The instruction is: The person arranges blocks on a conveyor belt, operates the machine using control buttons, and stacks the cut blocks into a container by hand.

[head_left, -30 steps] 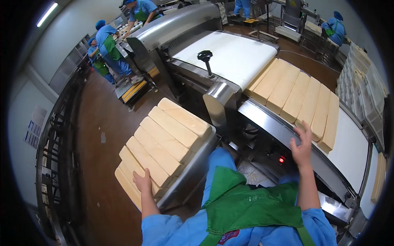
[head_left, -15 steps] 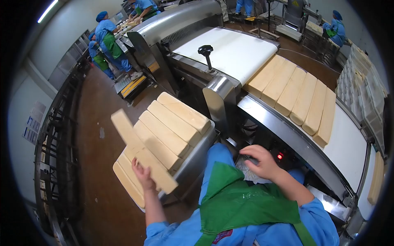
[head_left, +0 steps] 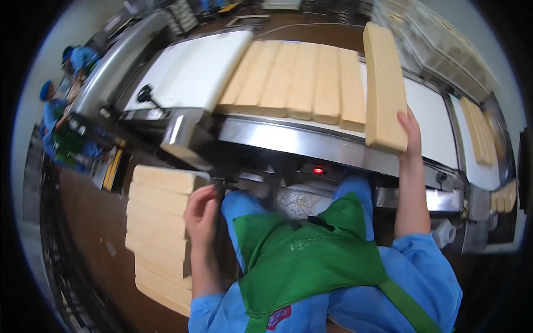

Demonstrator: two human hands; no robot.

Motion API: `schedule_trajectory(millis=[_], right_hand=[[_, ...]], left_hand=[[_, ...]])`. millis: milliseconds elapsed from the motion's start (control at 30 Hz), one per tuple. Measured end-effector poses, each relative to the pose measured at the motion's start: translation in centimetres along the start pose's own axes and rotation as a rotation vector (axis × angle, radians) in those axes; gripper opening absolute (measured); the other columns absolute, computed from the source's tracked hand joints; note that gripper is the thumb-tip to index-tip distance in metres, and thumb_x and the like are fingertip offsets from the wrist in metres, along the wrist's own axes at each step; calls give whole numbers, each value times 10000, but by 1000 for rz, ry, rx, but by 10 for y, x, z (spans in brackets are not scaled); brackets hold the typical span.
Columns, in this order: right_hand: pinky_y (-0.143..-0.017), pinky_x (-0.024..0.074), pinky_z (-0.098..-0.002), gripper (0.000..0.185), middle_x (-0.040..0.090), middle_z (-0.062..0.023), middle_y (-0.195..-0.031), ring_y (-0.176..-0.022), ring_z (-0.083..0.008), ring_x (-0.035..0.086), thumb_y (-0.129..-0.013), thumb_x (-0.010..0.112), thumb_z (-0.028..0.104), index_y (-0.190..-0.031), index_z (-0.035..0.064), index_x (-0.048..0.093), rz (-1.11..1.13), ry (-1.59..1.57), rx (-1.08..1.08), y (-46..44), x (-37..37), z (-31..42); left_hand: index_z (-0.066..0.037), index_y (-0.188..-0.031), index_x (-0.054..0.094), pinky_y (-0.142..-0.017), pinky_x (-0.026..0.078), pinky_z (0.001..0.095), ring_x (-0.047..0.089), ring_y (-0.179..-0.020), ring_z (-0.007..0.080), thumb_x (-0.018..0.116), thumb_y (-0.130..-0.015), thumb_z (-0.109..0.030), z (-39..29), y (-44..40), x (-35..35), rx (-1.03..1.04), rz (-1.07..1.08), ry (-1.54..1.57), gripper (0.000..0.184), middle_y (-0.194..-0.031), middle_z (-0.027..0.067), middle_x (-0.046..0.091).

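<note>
On the right, my right hand (head_left: 410,130) grips the lower end of a long pale-yellow, dough-like block (head_left: 385,89). The block is tilted up over the conveyor belt (head_left: 425,114), beside a row of similar blocks (head_left: 302,80) lying side by side there. Whether its far end touches the belt I cannot tell. My left hand (head_left: 201,215) has loosely bent fingers apart from the thumb and holds nothing. It hovers at the right edge of a stack of the same pale blocks (head_left: 158,222), low on the left.
A white belt (head_left: 194,66) with a black knob (head_left: 145,93) runs left of the row. Steel edging (head_left: 272,136) fronts the conveyor near my knees. More blocks (head_left: 477,130) lie at far right, before stacked plastic crates (head_left: 438,44). Co-workers (head_left: 58,119) stand at far left.
The block that was in my left hand above the stack is now in my right hand over the conveyor. My left hand is empty, and my view has turned to the right.
</note>
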State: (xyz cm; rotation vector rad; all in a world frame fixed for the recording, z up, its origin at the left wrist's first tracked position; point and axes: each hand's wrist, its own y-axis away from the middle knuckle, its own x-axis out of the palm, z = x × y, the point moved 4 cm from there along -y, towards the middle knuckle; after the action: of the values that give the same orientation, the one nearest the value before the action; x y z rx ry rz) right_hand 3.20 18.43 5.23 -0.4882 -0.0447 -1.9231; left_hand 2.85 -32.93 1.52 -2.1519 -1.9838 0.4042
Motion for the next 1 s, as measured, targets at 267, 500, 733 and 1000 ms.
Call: schedule_trajectory(millis=[267,500,733,1000], right_hand=[[-916,493,-363,814,507,-207,-1278,-1098,-298,585,-715,722,386,-1407,85,416,-306,1603,244,-49,-86,-38],[-944,474,-399,730,516,-217,-1231,-1085,-357,568,-621,736,350,-1298,142,556,-99,1454,-69,-55,-51,-68],[-953,467,-398,758,503,-229,-1235,-1098,-371,552,-602,738,409,-1286,135,562,-74,1336,66,-75,-6,-77],[-1052,363,-437,503,449,-216,-1319,-1258,-391,398,-721,670,206,-1199,75,583,-87,1137,-433,-31,41,-62]], left_hand=[[24,-1075,606,-785,491,270,598,-892,164,639,-886,-114,82,64,-129,-315,-465,-527,236,-1003,100,627],[48,-1277,486,-979,419,465,532,-1116,423,606,-883,-350,62,149,-216,-805,-613,-1545,574,-1242,283,536],[38,-1440,236,-1081,310,492,337,-1311,433,453,-885,-629,72,156,-221,-1037,-840,-987,894,-1466,251,296],[10,-1453,188,-1037,347,461,379,-1287,385,595,-827,-545,13,99,-137,-382,-849,-572,930,-1457,225,329]])
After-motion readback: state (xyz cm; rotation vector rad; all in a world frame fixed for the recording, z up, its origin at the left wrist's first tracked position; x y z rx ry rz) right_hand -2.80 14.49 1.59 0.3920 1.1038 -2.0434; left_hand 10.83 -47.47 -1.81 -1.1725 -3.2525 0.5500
